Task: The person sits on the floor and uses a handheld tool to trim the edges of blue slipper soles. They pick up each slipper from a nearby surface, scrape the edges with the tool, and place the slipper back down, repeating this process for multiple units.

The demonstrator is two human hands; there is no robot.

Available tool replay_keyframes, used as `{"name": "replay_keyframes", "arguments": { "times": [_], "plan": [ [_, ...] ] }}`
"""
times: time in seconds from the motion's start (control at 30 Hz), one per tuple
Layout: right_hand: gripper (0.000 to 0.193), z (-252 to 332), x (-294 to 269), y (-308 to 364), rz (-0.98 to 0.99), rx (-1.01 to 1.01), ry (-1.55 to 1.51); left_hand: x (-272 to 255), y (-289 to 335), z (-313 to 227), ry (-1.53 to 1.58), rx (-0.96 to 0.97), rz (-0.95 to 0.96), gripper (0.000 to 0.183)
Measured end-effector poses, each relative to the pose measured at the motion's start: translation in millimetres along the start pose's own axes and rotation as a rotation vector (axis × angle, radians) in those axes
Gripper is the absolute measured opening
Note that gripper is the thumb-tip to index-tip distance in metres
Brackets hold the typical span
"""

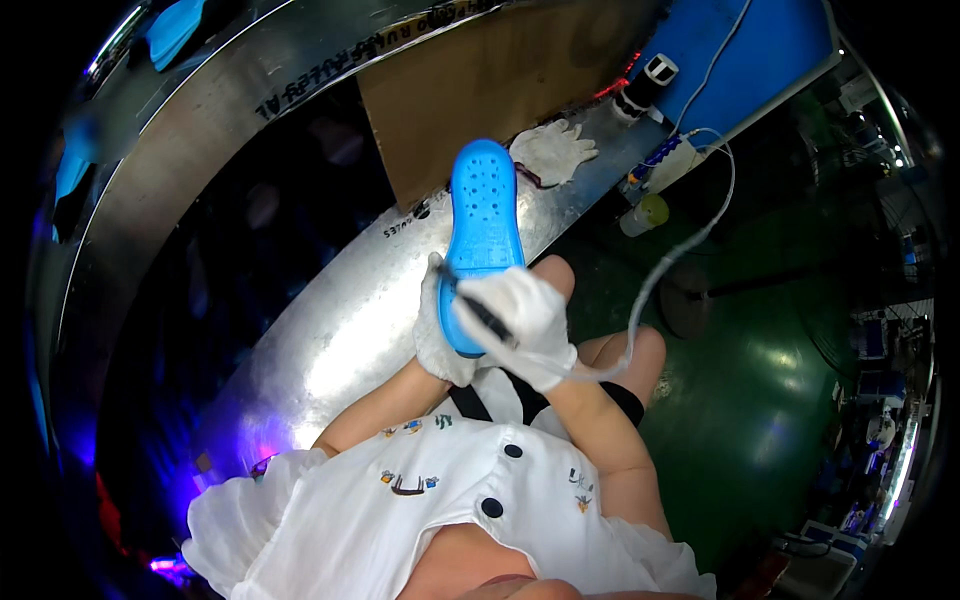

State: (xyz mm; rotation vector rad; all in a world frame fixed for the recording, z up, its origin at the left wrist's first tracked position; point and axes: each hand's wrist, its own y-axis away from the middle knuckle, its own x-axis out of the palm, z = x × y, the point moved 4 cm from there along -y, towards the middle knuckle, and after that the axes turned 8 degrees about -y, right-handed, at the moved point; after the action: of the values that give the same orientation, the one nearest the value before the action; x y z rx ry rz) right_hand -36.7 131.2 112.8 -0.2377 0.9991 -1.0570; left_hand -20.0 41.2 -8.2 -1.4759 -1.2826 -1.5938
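A blue foam shoe sole [484,235], dotted with small holes toward its far end, is held upright over my lap. My left hand [436,325], in a white glove, grips its near end from the left and below. Over that near end is my right hand [525,315], also gloved in white and slightly blurred. Its fingers are closed on a dark pen-like tool [483,318], whose tip is at the sole's left edge. A pale hose [655,280] runs from near the right hand up to the right.
A curved metal bench [340,310] spans the left and middle. On it lie a crumpled white glove [552,152], a brown cardboard sheet [470,90] and a black-and-white canister [645,85]. A yellow-capped bottle [645,215] is at the bench's right edge. Blue shoe pieces [175,32] are at upper left.
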Motion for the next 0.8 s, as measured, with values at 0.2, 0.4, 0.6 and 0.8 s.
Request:
{"name": "replay_keyframes", "arguments": {
  "times": [0.2,0.4,0.6,0.8],
  "plan": [
    [0.013,-23,-17,5,-0.236,0.183,-0.130,20,8,-5,-0.030,0.045,0.173,0.083],
    [0.021,13,-12,11,-0.135,0.133,-0.368,-5,-10,-18,-0.102,0.047,0.368,0.092],
    [0.019,37,4,31,-0.140,-0.124,-0.166,35,-9,-16,0.035,0.069,0.483,0.095],
    [0.021,-3,-4,33,-0.211,0.070,-0.193,33,-6,-41,-0.192,0.026,0.555,0.088]
  ]
}}
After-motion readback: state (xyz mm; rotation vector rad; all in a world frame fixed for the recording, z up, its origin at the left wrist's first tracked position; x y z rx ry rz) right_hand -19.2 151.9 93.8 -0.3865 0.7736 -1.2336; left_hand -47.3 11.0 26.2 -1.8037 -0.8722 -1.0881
